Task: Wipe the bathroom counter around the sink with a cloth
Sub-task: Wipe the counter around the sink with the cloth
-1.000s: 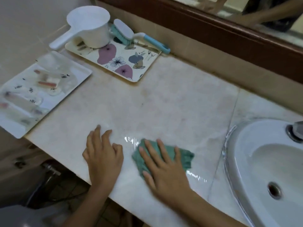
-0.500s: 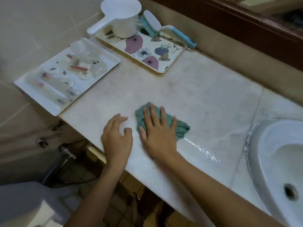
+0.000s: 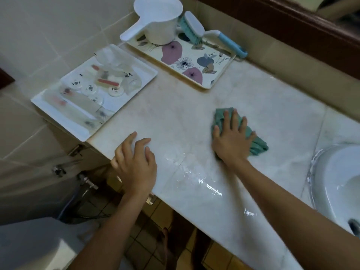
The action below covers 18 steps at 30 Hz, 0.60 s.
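Right hand (image 3: 231, 141) was spread flat, pressing the green cloth (image 3: 255, 145) into the marble surface (image 3: 194, 114), while the left hand (image 3: 134, 162), fingers loosely curved, braced the surface edge for balance.

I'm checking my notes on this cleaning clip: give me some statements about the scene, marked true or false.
1. The right hand presses flat on the green cloth. True.
2. The left hand holds a second cloth. False: it rests on the counter, holding nothing.
3. The white scoop stands on the flowered tray. True.
4. The cloth lies in the sink. False: it lies on the counter, left of the sink.
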Tool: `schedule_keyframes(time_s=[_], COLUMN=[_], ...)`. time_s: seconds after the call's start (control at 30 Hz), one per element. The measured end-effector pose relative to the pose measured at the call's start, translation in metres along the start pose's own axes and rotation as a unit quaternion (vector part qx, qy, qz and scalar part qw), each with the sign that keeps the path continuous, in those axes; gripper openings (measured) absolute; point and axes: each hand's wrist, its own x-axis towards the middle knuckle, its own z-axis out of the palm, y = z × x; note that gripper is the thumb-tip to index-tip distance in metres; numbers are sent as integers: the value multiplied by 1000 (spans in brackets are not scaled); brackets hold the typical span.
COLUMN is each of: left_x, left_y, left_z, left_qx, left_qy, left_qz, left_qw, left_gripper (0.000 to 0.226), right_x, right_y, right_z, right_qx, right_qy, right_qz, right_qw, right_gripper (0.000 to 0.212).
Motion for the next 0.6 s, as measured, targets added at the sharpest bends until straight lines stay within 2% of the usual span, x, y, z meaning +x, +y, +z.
schedule_keyframes(time_s=[0.1,0.2,0.3,0.37,0.47,0.6], left_x=[-1,0,0,0,-1,-2], left_y=[-1,1,3,5,7,10], left_z=[0,0,0,-2,-5,-9], left_qx=[1,0,7,6,8,25], left_qy=[0,-2,-7,-18,-31,-44], left_qz=[9,8,7,11,7,19], left_qw=[1000,1000,1000,1000,999,999], left_gripper=[26,26,26,24,23,25], right_x=[-9,-59,-114,-145,-176,-211], right_y=[-68,-98,-76,-40,26,106], right_z=[12,24,30,28,23,12], right_qx=[25,26,18,-8,-11,30], right_qy=[-9,-14,-9,-1,-10,26], right_qz=[6,-98,-156,-164,-120,45], right_qw=[1000,995,988,986,993,998], right_gripper=[62,62,59,57,57,55])
